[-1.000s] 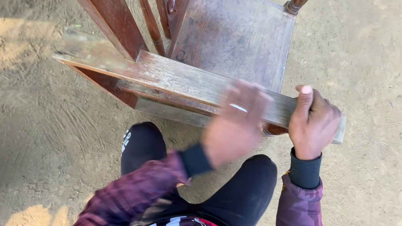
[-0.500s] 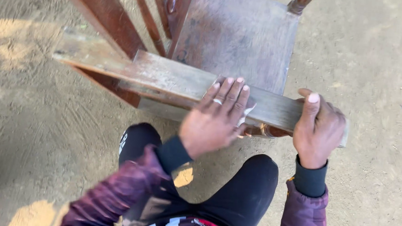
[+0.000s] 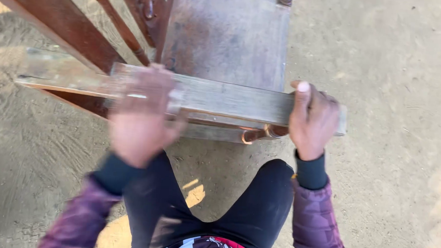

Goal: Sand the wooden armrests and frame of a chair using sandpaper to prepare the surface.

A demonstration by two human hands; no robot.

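Our right hand [image 3: 312, 121] wraps shut around the wooden plank [image 3: 222, 96] lying across the chair [image 3: 230, 36]. Our left hand [image 3: 143, 115], blurred, presses flat on it; whether it holds anything, we cannot tell. We judge even strokes under the fingers [image 3: 152, 85] serve best.

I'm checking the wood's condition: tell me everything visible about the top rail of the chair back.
The top rail is a flat, weathered grey-brown wooden board, worn bare, lying roughly level across the view. The blurred left hand presses on its middle-left part; the right hand clasps its right end. Reddish slats join it from behind.
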